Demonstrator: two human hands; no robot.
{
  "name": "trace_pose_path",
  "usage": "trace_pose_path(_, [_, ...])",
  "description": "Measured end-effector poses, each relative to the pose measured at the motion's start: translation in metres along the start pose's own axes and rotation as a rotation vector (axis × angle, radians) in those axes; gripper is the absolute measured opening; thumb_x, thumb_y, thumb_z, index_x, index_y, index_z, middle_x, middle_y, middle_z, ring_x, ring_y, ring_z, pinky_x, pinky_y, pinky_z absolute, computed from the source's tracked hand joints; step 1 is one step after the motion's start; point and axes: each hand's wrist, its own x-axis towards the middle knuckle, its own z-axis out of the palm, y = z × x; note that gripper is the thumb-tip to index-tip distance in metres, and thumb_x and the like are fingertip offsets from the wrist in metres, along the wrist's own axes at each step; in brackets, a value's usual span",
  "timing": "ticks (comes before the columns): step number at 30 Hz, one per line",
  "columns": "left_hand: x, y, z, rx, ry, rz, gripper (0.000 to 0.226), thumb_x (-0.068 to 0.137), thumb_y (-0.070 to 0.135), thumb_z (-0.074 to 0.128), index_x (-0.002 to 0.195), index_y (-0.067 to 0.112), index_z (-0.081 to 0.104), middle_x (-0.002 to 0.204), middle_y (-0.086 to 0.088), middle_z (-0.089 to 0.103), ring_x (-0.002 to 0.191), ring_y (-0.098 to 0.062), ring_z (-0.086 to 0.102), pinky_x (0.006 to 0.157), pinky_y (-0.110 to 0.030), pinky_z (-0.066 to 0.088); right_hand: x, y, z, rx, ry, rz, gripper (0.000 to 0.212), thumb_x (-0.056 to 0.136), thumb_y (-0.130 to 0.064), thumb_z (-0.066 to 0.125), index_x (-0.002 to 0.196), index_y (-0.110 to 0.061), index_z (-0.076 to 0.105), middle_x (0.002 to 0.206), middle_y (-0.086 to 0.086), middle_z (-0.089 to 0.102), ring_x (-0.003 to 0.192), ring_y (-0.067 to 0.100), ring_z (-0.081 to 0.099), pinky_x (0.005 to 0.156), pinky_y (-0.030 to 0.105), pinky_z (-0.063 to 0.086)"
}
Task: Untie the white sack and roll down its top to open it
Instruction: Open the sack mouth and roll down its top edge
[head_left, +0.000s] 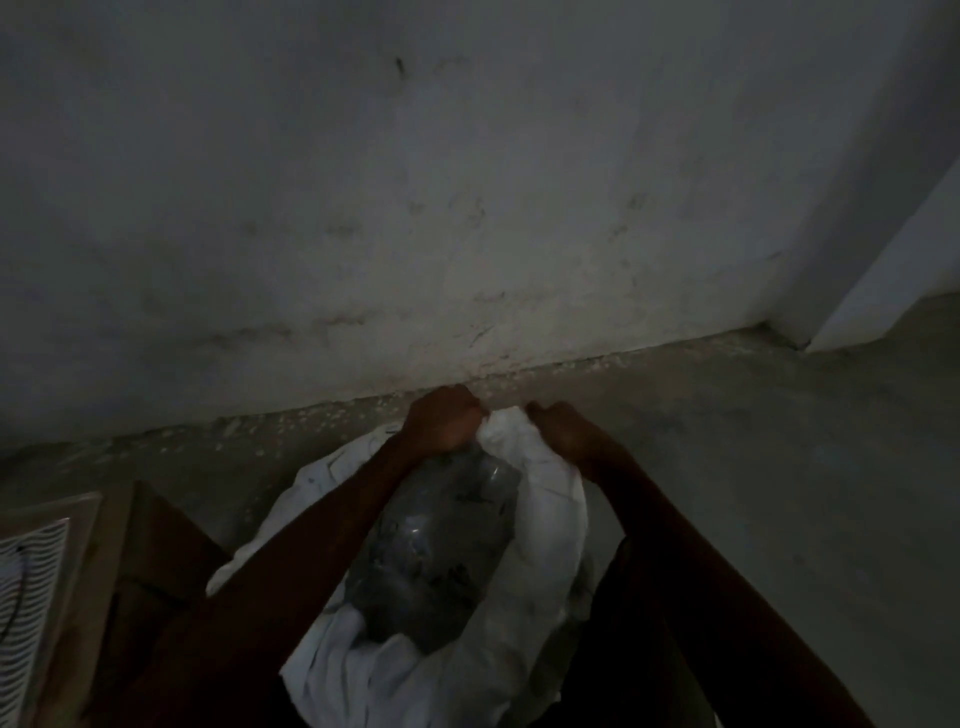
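The white sack (540, 525) stands on the floor below me, its mouth open and its rim bunched in thick folds around the opening. Inside lies a dark grey, shiny mass (436, 540) that looks like clear plastic bottles; the dim light hides detail. My left hand (441, 423) is closed in a fist on the far edge of the rim. My right hand (563, 428) grips the same far edge just to the right, a fold of white cloth between the two hands.
A stained plaster wall (467, 208) rises just beyond the sack, meeting the concrete floor (753, 467). A brown cardboard box (140, 571) stands to the left, and a white ribbed object (26, 597) lies at the left edge. A wall corner juts out at the right.
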Motion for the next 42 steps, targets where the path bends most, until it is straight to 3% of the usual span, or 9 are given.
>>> trace_pose_path(5, [0.008, 0.003, -0.008, -0.14, -0.135, -0.016, 0.04, 0.099, 0.044, 0.044, 0.123, 0.016, 0.059, 0.124, -0.008, 0.06, 0.112, -0.024, 0.056, 0.095, -0.032, 0.041, -0.005, -0.006, 0.026, -0.318, 0.348, -0.122, 0.034, 0.098, -0.025, 0.046, 0.112, 0.004, 0.056, 0.118, 0.023, 0.06, 0.114, 0.037, 0.057, 0.09, 0.035, 0.045])
trace_pose_path(8, [-0.008, -0.003, -0.017, -0.042, 0.022, 0.279, 0.043, 0.092, 0.065, 0.038, 0.126, 0.039, 0.047, 0.12, -0.001, 0.06, 0.11, -0.02, 0.055, 0.096, -0.039, 0.04, 0.003, 0.002, 0.015, 0.0, 0.101, -0.035, 0.038, 0.1, -0.023, 0.042, 0.127, 0.0, 0.054, 0.13, 0.019, 0.058, 0.116, 0.032, 0.057, 0.071, 0.018, 0.05])
trace_pose_path(10, [-0.019, -0.003, -0.011, -0.038, 0.094, 0.488, 0.043, 0.096, 0.05, 0.04, 0.128, 0.025, 0.055, 0.121, -0.007, 0.061, 0.112, -0.024, 0.057, 0.094, -0.036, 0.041, 0.001, 0.009, 0.008, 0.418, -0.07, 0.037, 0.038, 0.096, -0.025, 0.049, 0.127, -0.005, 0.056, 0.13, 0.015, 0.059, 0.097, 0.017, 0.066, 0.055, 0.009, 0.049])
trace_pose_path(14, [-0.013, 0.017, 0.003, 0.082, 0.135, 0.313, 0.051, 0.082, 0.041, 0.033, 0.11, 0.014, 0.067, 0.118, -0.014, 0.065, 0.112, -0.032, 0.059, 0.09, -0.036, 0.044, -0.01, 0.005, 0.015, 0.193, 0.017, 0.018, 0.044, 0.1, -0.037, 0.043, 0.124, -0.003, 0.057, 0.115, 0.013, 0.063, 0.111, 0.03, 0.06, 0.087, 0.027, 0.046])
trace_pose_path(19, [0.021, 0.024, 0.006, 0.117, -0.049, 0.009, 0.038, 0.096, 0.029, 0.039, 0.121, 0.008, 0.058, 0.133, -0.015, 0.052, 0.118, -0.031, 0.053, 0.096, -0.037, 0.044, -0.033, 0.011, 0.046, -0.232, 0.438, -0.101, 0.037, 0.102, -0.029, 0.041, 0.111, 0.003, 0.056, 0.115, 0.022, 0.061, 0.11, 0.035, 0.058, 0.088, 0.035, 0.043])
trace_pose_path(23, [0.008, 0.012, 0.004, 0.019, 0.005, 0.34, 0.032, 0.095, 0.051, 0.042, 0.121, 0.038, 0.054, 0.124, 0.001, 0.059, 0.112, -0.022, 0.053, 0.095, -0.039, 0.04, -0.029, 0.017, 0.023, 0.266, 0.126, -0.018, 0.038, 0.104, -0.006, 0.033, 0.128, 0.02, 0.044, 0.136, 0.032, 0.048, 0.127, 0.039, 0.047, 0.102, 0.037, 0.038])
trace_pose_path(26, [-0.007, 0.011, 0.013, 0.078, 0.03, 0.562, 0.04, 0.097, 0.045, 0.041, 0.125, 0.023, 0.059, 0.123, -0.005, 0.062, 0.112, -0.025, 0.053, 0.096, -0.038, 0.039, -0.028, 0.028, 0.014, 0.388, 0.025, -0.052, 0.034, 0.102, -0.001, 0.037, 0.127, 0.02, 0.046, 0.134, 0.025, 0.05, 0.121, 0.036, 0.051, 0.099, 0.033, 0.037])
trace_pose_path(33, [0.017, 0.043, 0.026, 0.358, 0.125, 0.109, 0.039, 0.087, 0.046, 0.047, 0.097, 0.016, 0.071, 0.103, -0.011, 0.07, 0.092, -0.031, 0.066, 0.079, -0.034, 0.049, -0.035, 0.023, 0.047, -0.042, 0.469, 0.027, 0.056, 0.101, -0.047, 0.035, 0.106, 0.003, 0.06, 0.114, 0.025, 0.062, 0.107, 0.037, 0.059, 0.091, 0.038, 0.045])
trace_pose_path(42, [0.009, 0.035, 0.023, 0.168, -0.086, 0.53, 0.046, 0.101, 0.047, 0.033, 0.144, 0.031, 0.04, 0.147, -0.001, 0.045, 0.133, -0.023, 0.04, 0.113, -0.042, 0.027, -0.018, 0.042, 0.018, 0.829, -0.005, 0.111, 0.042, 0.092, -0.049, 0.055, 0.114, -0.013, 0.058, 0.105, 0.008, 0.066, 0.097, 0.023, 0.063, 0.085, 0.04, 0.051])
